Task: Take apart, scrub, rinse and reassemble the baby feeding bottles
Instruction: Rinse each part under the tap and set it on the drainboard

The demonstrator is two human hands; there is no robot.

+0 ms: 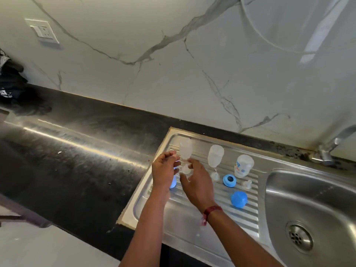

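Blue print on the right-hand bottle (243, 166), too blurred to read. Ribbed stainless drainboard (192, 230) set into a black stone counter (77, 160), below a white marble wall (173, 74) veined in grey. Switch plate (42, 31) high on the left, dark cloth (13, 89) at the counter's far left, sink basin (317, 197) and tap (331, 149) to the right.

In a row along the drainboard's far side: left bottle (185, 147), middle bottle (215, 155) and the right-hand bottle, each mouth-down, base up, long axis upright. Nearer, lying loose: second teat (215, 176), blue ring (229, 181) flat with its hole up, third teat (247, 184), blue cap (238, 199).

Right hand (196, 186), red thread (212, 209) at the wrist, curled with thumb and fingers round a clear teat (186, 171) just below the left bottle's neck. Left hand (165, 170) narrow, fingertips bunched beside that neck; cannot tell what it pinches, if anything. Blue piece (172, 183) partly hidden behind the left hand.
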